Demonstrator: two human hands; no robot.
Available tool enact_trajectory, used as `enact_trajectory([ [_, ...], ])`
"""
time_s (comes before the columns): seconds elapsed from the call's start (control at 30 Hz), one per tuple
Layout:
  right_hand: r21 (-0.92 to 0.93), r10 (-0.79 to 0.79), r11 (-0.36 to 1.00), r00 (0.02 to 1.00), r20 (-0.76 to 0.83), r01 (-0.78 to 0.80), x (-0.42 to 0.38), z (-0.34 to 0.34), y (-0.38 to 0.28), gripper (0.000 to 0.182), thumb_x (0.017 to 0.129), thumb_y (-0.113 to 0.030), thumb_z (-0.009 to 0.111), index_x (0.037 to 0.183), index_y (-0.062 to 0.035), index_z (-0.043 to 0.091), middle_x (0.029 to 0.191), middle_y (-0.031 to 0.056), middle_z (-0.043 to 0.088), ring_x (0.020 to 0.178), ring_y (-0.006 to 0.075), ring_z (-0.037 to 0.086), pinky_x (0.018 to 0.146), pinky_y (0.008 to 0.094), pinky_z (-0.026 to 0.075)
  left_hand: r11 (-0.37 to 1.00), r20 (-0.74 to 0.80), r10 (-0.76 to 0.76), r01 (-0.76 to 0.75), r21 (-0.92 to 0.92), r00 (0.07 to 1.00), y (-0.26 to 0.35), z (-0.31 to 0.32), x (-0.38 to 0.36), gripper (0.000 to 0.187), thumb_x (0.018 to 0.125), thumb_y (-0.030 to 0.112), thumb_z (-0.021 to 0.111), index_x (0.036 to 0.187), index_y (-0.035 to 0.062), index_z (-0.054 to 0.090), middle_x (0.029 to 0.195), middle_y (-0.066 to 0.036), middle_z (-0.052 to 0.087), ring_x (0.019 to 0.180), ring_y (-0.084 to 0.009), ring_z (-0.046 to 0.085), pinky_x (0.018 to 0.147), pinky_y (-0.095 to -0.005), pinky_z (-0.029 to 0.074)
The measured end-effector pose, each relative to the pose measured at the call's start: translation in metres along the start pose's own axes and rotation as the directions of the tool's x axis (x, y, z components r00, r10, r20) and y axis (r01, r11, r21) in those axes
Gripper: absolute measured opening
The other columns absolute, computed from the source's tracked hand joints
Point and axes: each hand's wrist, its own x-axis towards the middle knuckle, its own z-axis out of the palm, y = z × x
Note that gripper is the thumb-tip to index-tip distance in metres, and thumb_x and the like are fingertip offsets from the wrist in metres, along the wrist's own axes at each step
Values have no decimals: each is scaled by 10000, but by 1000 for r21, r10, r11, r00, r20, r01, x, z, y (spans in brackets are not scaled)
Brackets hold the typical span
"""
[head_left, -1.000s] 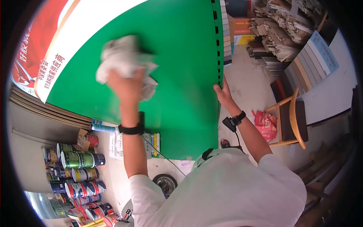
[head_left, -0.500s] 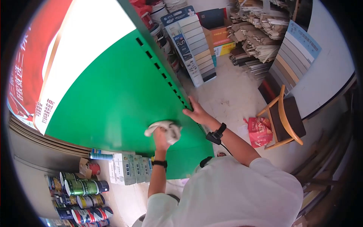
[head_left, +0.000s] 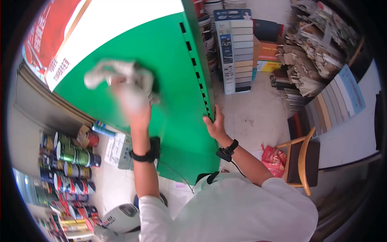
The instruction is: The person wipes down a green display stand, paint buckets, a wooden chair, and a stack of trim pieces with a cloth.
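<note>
A crumpled greyish-white cloth [head_left: 142, 78] is pressed against the large green panel [head_left: 169, 109]. Motion blurs my left hand [head_left: 132, 101], which is closed on the cloth, one end of it hanging out to the left. My right hand [head_left: 216, 124] grips the panel's right edge, its thumb on the green face and its fingers round the slotted side strip [head_left: 198, 76]. Both wrists wear black bands with small devices. White and red printed areas cover the upper left of the panel.
Paint cans [head_left: 76, 153] are stacked at lower left, near a grey-white scooter [head_left: 121, 218]. A colour-sample stand [head_left: 238, 52], bundled strips [head_left: 306, 64], a wooden chair [head_left: 304, 161] and a red bag [head_left: 274, 159] stand to the right.
My left hand has moved the cloth up and left across the green panel. My right hand still holds the edge. The view has shifted, showing more of the floor at lower left.
</note>
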Motion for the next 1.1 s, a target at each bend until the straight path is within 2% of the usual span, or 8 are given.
enact_trajectory([
  [0.17, 37, 7, 999, 1000, -12, -7, -1, 1, -2, 583, 879, -345, 699, 1276, 13, 467, 1108, 175, 613, 1033, 289, 608, 888, 405, 464, 928, -24, 333, -332, -172, 943, 78, 50, 24, 591, 658, 250, 770, 1176, 77, 544, 1081, -140, 552, 1175, -406, 491, 1117, -570, 257],
  [0.23, 59, -81, 995, 993, -80, 86, -1, 5, 13, 670, 863, -299, 719, 1373, 24, 429, 1229, 184, 605, 1134, 297, 595, 967, 395, 447, 857, 94, 513, -515, -7, 853, 87, 78, 0, 459, 662, 227, 740, 1090, 112, 620, 1112, -137, 568, 1241, -414, 480, 1108, -586, 259],
  [0.37, 96, 47, 994, 994, 97, -56, 1, -4, -13, 563, 922, -243, 652, 1373, 24, 449, 1403, 155, 474, 1319, 258, 439, 1122, 404, 302, 740, 48, 663, -644, -197, 747, 49, 102, -32, 402, 680, 165, 740, 1074, 116, 676, 1255, -177, 569, 1262, -416, 495, 1078, -549, 347],
  [0.6, 62, 26, 998, 997, 70, -31, 5, -5, -6, 487, 880, -286, 679, 1226, -6, 481, 1031, 143, 607, 943, 251, 608, 837, 376, 482, 959, 343, -81, 167, -229, 936, -45, 69, -93, 587, 885, 157, 692, 1388, -7, 436, 1347, -146, 522, 1214, -296, 528, 1060, -358, 418],
  [0.73, 85, 12, 996, 999, 41, -15, 4, -3, -1, 521, 885, -339, 694, 1227, -12, 478, 1015, 136, 615, 930, 245, 612, 811, 386, 484, 965, 158, 198, -220, 140, 967, -12, 31, -69, 588, 824, 134, 735, 1355, 26, 507, 1309, -143, 571, 1172, -246, 577, 976, -351, 478],
  [0.87, 52, 80, 995, 994, 71, -84, 2, -6, -9, 531, 878, -315, 698, 1237, 3, 471, 1003, 137, 630, 935, 255, 625, 827, 390, 490, 995, 366, 101, -102, -18, 925, 32, 8, -21, 534, 726, 215, 739, 1246, 133, 647, 1204, -107, 675, 1111, -298, 643, 930, -413, 509],
  [1.0, -163, -183, 969, 983, 33, 186, 1, -3, 9, 568, 849, -281, 717, 1273, -2, 463, 1050, 146, 646, 1001, 268, 637, 883, 394, 486, 981, 185, 193, -191, -28, 964, 41, 69, -49, 604, 804, 231, 724, 1347, 41, 541, 1356, -169, 545, 1296, -327, 478, 1124, -428, 329],
  [1.1, -52, -118, 992, 993, 1, 118, 1, 1, 12, 604, 816, -259, 744, 1293, -16, 465, 1125, 153, 641, 1057, 279, 635, 935, 396, 469, 970, 398, 169, -80, -231, 902, 53, 54, -59, 654, 790, 285, 727, 1367, 53, 527, 1406, -182, 509, 1337, -373, 431, 1156, -464, 280],
])
